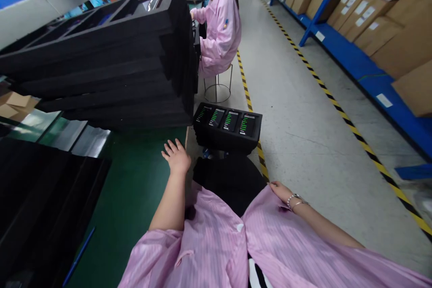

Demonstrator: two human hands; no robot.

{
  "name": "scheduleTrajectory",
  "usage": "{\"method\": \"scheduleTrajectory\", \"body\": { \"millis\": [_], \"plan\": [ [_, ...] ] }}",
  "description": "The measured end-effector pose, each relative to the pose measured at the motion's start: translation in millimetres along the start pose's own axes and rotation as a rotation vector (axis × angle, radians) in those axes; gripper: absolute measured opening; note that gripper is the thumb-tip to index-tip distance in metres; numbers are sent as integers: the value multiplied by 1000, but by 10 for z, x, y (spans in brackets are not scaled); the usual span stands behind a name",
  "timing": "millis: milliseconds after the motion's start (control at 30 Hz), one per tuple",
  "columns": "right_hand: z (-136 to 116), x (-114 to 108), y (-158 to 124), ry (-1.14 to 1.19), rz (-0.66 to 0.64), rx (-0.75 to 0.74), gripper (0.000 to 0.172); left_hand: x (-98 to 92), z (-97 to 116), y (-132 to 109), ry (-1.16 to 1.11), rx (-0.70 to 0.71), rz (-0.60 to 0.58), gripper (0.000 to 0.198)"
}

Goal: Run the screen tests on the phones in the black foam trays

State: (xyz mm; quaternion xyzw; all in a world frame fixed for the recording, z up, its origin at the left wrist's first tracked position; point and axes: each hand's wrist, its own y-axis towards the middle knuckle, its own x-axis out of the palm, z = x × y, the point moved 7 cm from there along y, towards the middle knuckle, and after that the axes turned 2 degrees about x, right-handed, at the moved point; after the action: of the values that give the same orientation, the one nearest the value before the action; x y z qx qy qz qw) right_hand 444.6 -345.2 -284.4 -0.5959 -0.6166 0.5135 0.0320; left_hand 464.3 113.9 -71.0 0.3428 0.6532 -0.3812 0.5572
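Note:
My left hand [176, 157] rests on the edge of the green table [135, 198], fingers stretched forward and apart, holding nothing. My right hand [279, 190] lies against my pink coat at my side, a bracelet on the wrist; its fingers are mostly hidden by the cloth. Just beyond my left hand, beside the table, a stack of black foam trays [227, 127] holds a row of devices with lit green screens. A tall pile of black foam trays [111, 54] stands on the table ahead of my left hand.
A person in a pink coat [220, 27] sits on a metal stool [218, 85] at the same table further ahead. More black trays [40, 198] lie at my left. Yellow-black floor tape [337, 108] borders the aisle; blue shelving [357, 54] with cardboard boxes lines the right.

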Motion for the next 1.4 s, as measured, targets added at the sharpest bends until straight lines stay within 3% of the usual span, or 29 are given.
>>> {"method": "scheduleTrajectory", "body": {
  "millis": [300, 467, 733, 967, 1067, 1133, 1200, 1267, 1400],
  "plan": [
    [200, -136, 55, -46, -41, 125, 38, -56, 21, -5, 5, 4, 24, 86],
    [211, -101, 148, -95, -62, 137, 36, -91, 22, -20, 5, 2, 39, 83],
    [-82, -3, 221, -157, -99, 68, 36, -127, -13, -11, -66, -18, 55, 84],
    [-407, 84, 161, -149, -129, 1, 29, -9, -72, -12, -353, -40, 122, 87],
    [-800, 138, 185, -76, -145, -77, 30, 85, -196, 65, -568, -57, 198, 85],
    [-1258, 214, 170, 21, -179, -173, 32, 106, -435, 230, -737, -95, 283, 82],
    [-1850, 336, 81, 151, -244, -296, 33, 72, -859, 486, -908, -196, 411, 74],
    [-2506, 496, -93, 294, -338, -423, 38, -20, -1417, 782, -1066, -343, 571, 63],
    [-3729, 853, -502, 546, -495, -599, 55, -342, -2482, 1324, -1335, -561, 917, 51]
  ]
}}
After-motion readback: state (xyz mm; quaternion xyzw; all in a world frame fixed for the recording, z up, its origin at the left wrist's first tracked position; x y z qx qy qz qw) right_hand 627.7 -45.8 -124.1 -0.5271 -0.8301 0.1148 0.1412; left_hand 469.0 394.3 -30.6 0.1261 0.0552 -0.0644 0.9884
